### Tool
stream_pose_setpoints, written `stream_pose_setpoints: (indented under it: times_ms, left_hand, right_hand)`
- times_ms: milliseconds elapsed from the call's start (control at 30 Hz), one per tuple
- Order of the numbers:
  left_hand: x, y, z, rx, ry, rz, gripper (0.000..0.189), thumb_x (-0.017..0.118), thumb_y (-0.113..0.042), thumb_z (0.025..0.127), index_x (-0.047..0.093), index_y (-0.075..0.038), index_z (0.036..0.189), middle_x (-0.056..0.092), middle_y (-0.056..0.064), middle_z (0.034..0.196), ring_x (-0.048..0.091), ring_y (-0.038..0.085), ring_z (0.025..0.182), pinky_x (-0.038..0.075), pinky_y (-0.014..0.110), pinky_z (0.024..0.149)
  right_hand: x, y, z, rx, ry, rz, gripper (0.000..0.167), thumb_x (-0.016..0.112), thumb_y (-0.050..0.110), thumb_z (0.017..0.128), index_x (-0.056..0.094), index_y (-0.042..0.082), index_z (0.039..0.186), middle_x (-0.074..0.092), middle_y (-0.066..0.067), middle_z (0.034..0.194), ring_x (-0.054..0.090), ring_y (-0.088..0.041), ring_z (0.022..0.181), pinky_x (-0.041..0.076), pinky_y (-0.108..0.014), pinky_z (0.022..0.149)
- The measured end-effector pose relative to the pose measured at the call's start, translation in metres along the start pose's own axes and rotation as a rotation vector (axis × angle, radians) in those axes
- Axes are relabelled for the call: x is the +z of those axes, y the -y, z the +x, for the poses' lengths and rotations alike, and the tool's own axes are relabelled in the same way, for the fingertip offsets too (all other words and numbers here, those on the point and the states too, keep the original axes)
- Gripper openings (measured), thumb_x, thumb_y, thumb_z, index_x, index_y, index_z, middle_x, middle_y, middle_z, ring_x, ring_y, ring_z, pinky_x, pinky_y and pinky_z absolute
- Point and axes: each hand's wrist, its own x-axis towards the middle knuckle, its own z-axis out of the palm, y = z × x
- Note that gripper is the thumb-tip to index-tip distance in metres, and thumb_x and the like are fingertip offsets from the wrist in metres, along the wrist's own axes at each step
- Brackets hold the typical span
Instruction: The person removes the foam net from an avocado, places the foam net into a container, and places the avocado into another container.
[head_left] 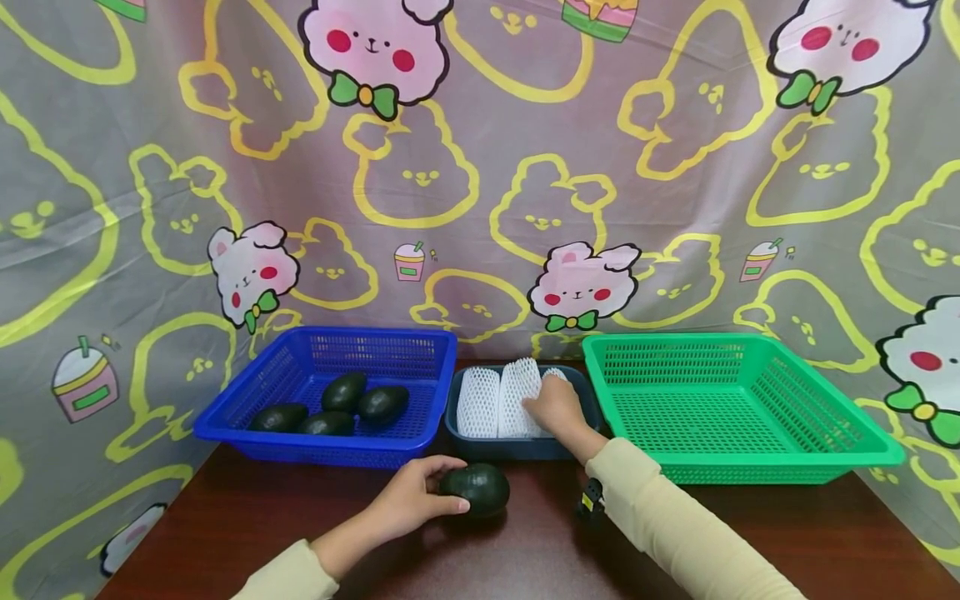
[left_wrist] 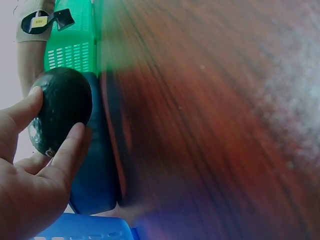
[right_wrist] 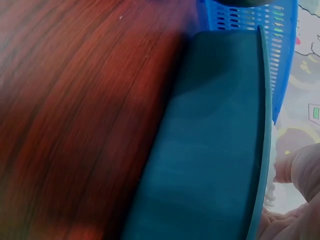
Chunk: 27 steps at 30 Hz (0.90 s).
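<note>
My left hand [head_left: 408, 500] holds a dark green avocado [head_left: 483, 490] just above the table, thumb on one side and fingers on the other. The left wrist view shows the same avocado [left_wrist: 65, 105] between thumb and fingertips. Over the dark blue-green tray [head_left: 510, 448], my right hand [head_left: 557, 407] pinches a white foam net sleeve [head_left: 517, 400]; its fingertips are partly hidden. Another foam sleeve [head_left: 477, 404] lies to the left in that tray, and part of a third shows behind the hand. In the right wrist view the tray's wall [right_wrist: 215, 135] hides most of the sleeves.
A blue basket [head_left: 330, 454] with several avocados [head_left: 382, 406] stands left of the tray. On the right is a green basket [head_left: 780, 472] with no fruit visible inside. Behind them hangs a patterned cloth [head_left: 480, 192]. The brown table [head_left: 525, 554] extends in front.
</note>
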Motion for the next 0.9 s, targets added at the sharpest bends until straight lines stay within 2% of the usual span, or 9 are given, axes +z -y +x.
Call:
stream_pose_setpoints:
  times_ms: [167,300,567,800,900]
  left_hand:
    - [0.000,-0.002,-0.002,-0.006,0.006,-0.013,0.047,0.080,-0.013,0.081,0.060,0.005,0.120,0.066,0.014,0.108,0.066,0.019,0.088,0.053,0.026,0.073]
    - [0.000,-0.003,-0.002,0.001,0.008,-0.009,0.047,0.080,-0.014,0.080,0.061,0.004,0.120,0.066,0.014,0.109,0.066,0.019,0.090,0.053,0.026,0.073]
    - [-0.001,-0.010,-0.005,0.011,0.005,-0.020,0.048,0.081,-0.013,0.080,0.061,0.004,0.120,0.066,0.014,0.109,0.066,0.020,0.090,0.053,0.025,0.072]
    - [-0.004,-0.019,-0.007,0.004,-0.002,-0.072,0.050,0.080,-0.010,0.080,0.060,0.003,0.123,0.065,0.014,0.111,0.066,0.021,0.091,0.054,0.028,0.071]
    - [-0.008,-0.024,-0.009,0.006,-0.002,-0.086,0.051,0.080,-0.010,0.080,0.059,0.004,0.124,0.064,0.015,0.113,0.067,0.022,0.093,0.055,0.029,0.073]
  right_hand:
    - [0.002,0.002,-0.001,-0.005,-0.015,-0.091,0.050,0.074,0.018,0.085,0.054,-0.016,0.116,0.062,-0.025,0.101,0.064,-0.037,0.088,0.054,-0.045,0.072]
    - [0.000,0.004,-0.002,-0.033,-0.046,-0.148,0.059,0.075,0.019,0.085,0.048,-0.018,0.123,0.062,-0.028,0.104,0.064,-0.039,0.090,0.054,-0.048,0.073]
    - [-0.007,0.007,-0.002,-0.051,-0.078,-0.181,0.063,0.076,0.018,0.085,0.044,-0.017,0.127,0.062,-0.028,0.103,0.065,-0.037,0.088,0.055,-0.048,0.074]
    - [-0.015,0.009,-0.005,-0.096,-0.112,-0.156,0.055,0.078,0.017,0.083,0.047,-0.014,0.116,0.062,-0.025,0.094,0.065,-0.036,0.084,0.055,-0.047,0.070]
    - [-0.017,0.011,-0.008,-0.127,-0.111,-0.138,0.055,0.079,0.017,0.082,0.048,-0.013,0.118,0.063,-0.025,0.099,0.065,-0.036,0.087,0.055,-0.047,0.072]
